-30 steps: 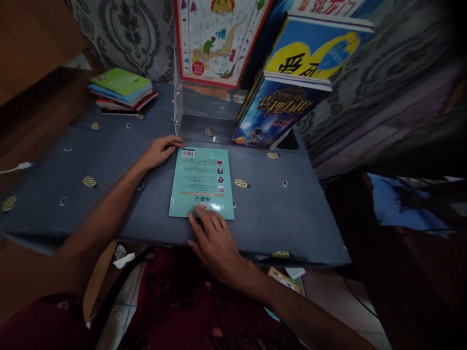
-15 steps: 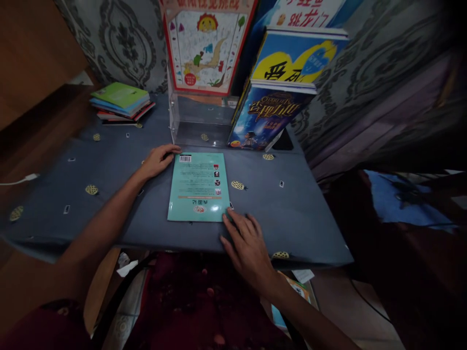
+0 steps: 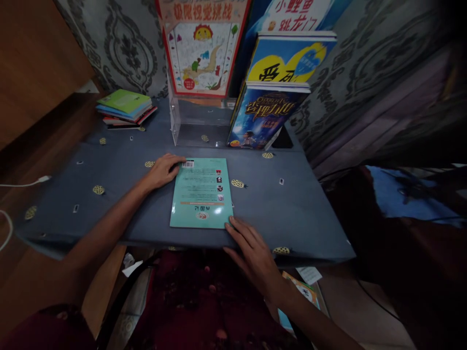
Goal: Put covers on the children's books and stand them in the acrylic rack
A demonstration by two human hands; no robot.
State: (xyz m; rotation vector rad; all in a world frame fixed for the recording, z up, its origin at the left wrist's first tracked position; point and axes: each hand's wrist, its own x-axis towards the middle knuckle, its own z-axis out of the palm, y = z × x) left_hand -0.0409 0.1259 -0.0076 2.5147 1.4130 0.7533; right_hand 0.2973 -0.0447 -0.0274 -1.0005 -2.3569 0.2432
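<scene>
Thin teal book (image 3: 202, 194) flat on counter (image 3: 302, 209); likely light, bendy, slick. Best lifted by side edges. Loosely open at opposite corners: left hand (image 3: 164, 170), right hand (image 3: 253, 253).

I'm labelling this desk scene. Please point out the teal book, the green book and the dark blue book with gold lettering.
Teal book (image 3: 201, 194): head view, middle of its upward-facing cover.
Green book (image 3: 124, 101): head view, its top cover.
Dark blue book (image 3: 265, 116): head view, its front cover.

A book (image 3: 202, 189) lies on the table (image 3: 292, 209) before a rack (image 3: 174, 121), right of stacked books (image 3: 126, 108).
</scene>
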